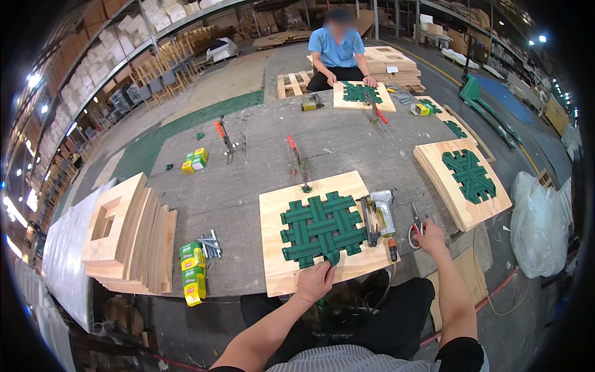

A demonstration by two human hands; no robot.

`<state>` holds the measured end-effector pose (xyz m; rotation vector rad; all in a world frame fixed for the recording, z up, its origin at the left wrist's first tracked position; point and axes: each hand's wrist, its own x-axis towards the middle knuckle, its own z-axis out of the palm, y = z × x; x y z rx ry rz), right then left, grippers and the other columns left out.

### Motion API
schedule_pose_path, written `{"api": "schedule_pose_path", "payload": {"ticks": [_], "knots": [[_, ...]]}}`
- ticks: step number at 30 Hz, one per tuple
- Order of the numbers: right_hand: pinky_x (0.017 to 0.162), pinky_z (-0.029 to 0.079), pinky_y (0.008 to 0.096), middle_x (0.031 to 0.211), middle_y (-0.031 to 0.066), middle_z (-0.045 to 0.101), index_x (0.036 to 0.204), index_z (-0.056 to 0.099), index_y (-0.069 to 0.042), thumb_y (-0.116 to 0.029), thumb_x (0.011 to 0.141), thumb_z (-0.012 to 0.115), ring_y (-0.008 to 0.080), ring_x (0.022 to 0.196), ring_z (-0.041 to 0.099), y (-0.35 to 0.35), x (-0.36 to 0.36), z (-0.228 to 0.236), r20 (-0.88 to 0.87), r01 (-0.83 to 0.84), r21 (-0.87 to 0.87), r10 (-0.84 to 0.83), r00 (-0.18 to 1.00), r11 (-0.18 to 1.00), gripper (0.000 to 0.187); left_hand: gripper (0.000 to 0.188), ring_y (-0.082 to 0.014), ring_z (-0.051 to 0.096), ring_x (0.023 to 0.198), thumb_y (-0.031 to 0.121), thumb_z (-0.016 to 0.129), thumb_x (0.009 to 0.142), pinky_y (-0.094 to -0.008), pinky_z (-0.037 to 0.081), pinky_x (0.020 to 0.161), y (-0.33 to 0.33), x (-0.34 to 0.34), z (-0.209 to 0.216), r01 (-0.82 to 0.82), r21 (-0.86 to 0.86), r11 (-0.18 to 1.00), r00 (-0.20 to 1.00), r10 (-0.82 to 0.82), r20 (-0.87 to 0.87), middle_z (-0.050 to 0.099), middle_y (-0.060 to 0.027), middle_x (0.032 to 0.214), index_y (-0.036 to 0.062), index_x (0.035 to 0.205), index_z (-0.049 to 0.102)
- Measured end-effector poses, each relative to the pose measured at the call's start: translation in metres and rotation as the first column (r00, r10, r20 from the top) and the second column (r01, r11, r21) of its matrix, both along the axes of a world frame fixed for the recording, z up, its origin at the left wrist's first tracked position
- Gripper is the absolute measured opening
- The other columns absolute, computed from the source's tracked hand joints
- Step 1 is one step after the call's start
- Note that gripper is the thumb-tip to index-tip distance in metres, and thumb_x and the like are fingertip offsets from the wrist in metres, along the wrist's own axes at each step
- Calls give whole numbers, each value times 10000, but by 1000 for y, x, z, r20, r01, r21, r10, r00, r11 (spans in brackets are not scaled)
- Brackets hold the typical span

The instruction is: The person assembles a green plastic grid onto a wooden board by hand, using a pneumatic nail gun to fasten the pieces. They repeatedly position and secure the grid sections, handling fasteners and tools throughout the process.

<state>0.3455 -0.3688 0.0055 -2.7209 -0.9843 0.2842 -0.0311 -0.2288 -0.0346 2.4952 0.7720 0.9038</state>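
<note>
In front of me lies a plywood board with green webbing straps woven over and under each other across its middle. At the near edge of the weave, my left hand pinches the end of one strap, which bends up at the fingers. My right hand is closed on the handles of a pair of scissors lying right of the board, blades pointing away from me. Between board and scissors rests a grey staple gun with an air hose at its near end.
Stacked wooden frames stand left, beside yellow-green boxes and staple strips. A clamp tool stands beyond the board. Finished-looking webbed boards are piled right. Across the table a co-worker handles another webbed board.
</note>
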Motion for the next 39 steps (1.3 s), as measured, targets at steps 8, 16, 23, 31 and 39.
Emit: {"api": "schedule_pose_path", "payload": {"ticks": [8, 16, 23, 31, 39], "knots": [[1041, 510, 438, 1246, 227, 691, 1406, 537, -24, -178, 767, 721, 403, 1218, 639, -6, 13, 20, -113, 19, 63, -12, 993, 998, 682, 278, -363, 647, 657, 287, 644, 989, -439, 497, 565, 6, 7, 4, -106, -175, 979, 994, 101, -37, 646, -145, 725, 43, 857, 626], [858, 549, 467, 1107, 209, 716, 1347, 586, -101, -380, 817, 796, 370, 1020, 699, -12, -82, 59, -181, -467, 335, 542, 821, 818, 635, 304, -200, 655, 686, 308, 523, 1084, -353, 550, 638, 61, 0, 37, 247, -968, -43, 922, 316, 221, 716, -105, 840, 31, 1126, 641], [835, 551, 503, 1088, 172, 673, 1221, 609, -103, -520, 867, 724, 383, 997, 693, 14, -138, 51, 39, -771, -110, 778, 627, 627, 559, 326, -174, 670, 698, 300, 594, 1059, -308, 550, 640, 53, 15, 56, 181, -980, 77, 950, 243, 195, 709, -81, 839, -19, 1104, 645], [789, 561, 498, 1055, 142, 671, 1186, 605, -105, -403, 890, 710, 348, 972, 708, 55, -151, 38, 30, -837, -193, 856, 517, 512, 432, 354, -155, 675, 716, 292, 593, 1062, -286, 546, 677, 49, 5, 54, 154, -980, 127, 957, 228, 180, 710, -64, 865, -48, 1133, 664], [748, 555, 513, 1009, 147, 653, 1185, 606, -145, -404, 878, 722, 362, 922, 705, 54, -132, 18, 39, -899, -127, 908, 417, 418, 418, 326, -150, 671, 706, 295, 608, 1056, -289, 541, 668, 53, 3, 57, 157, -981, 114, 960, 214, 179, 705, -55, 857, -24, 1079, 671]]}}
